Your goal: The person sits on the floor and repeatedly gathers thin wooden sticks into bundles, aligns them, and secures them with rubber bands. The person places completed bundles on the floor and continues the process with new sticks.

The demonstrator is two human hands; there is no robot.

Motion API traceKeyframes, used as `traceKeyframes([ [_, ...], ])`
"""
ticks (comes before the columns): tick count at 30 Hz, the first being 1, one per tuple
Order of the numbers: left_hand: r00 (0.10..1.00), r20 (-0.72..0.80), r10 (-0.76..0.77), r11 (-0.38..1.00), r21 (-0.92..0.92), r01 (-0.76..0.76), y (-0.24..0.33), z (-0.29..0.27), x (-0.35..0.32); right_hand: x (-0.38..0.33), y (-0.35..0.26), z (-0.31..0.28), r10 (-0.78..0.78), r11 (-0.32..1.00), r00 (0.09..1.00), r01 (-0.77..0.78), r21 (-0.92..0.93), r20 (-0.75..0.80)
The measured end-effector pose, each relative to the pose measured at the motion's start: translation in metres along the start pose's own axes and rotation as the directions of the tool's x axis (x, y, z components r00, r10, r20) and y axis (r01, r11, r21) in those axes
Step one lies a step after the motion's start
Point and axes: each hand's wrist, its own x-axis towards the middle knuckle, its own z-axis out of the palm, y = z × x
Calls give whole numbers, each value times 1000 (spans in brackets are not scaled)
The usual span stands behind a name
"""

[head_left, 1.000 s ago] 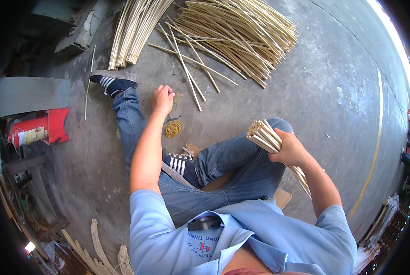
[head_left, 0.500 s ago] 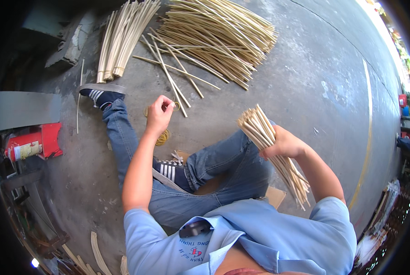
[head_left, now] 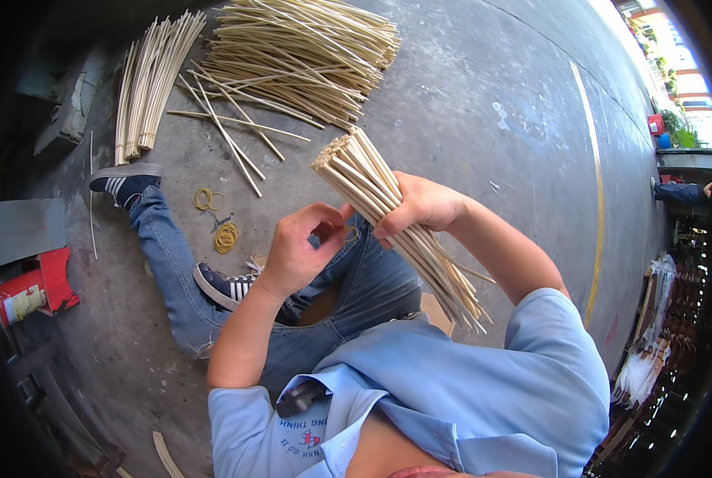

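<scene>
My right hand point(head_left: 426, 205) is wrapped round the middle of a bundle of thin pale wooden sticks point(head_left: 364, 179), tilted with its even upper end toward the far left. One stick pokes out to the right from the bundle's lower part. Beside the bundle, my left hand point(head_left: 304, 245) is closed in a pinch on a thin yellow rubber band point(head_left: 352, 233), most of it hidden by the fingers and the sticks. On the floor left of that hand lie a coil of yellow rubber bands point(head_left: 226, 237) and a smaller group of bands point(head_left: 203, 199).
A large heap of sticks point(head_left: 300, 56) lies at the far side, with several loose sticks point(head_left: 228, 131) before it. Tied bundles point(head_left: 150, 88) rest by my outstretched shoe point(head_left: 125, 183). A red container point(head_left: 21, 296) stands at the left; another person point(head_left: 682, 191) is far right.
My left hand has brought the rubber band from above the floor over to the bundle. The right hand has brought the bundle inward, toward the left hand. The view has shifted to the right.
</scene>
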Motion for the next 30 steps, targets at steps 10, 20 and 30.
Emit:
traceKeyframes([
  [10, 898, -227, 377, 891, 354, -284, -4, 29, -4, -6, 18, 9, -17, 991, 1000, 17, 134, -1],
  [20, 914, -321, 248, 940, 307, -147, -12, 51, -16, -2, 34, 4, -5, 974, 1000, 8, 227, -17],
  [30, 901, -267, -342, 939, -139, 315, -35, 35, -26, -9, 25, -1, -9, 999, 1000, 10, -33, 5],
])
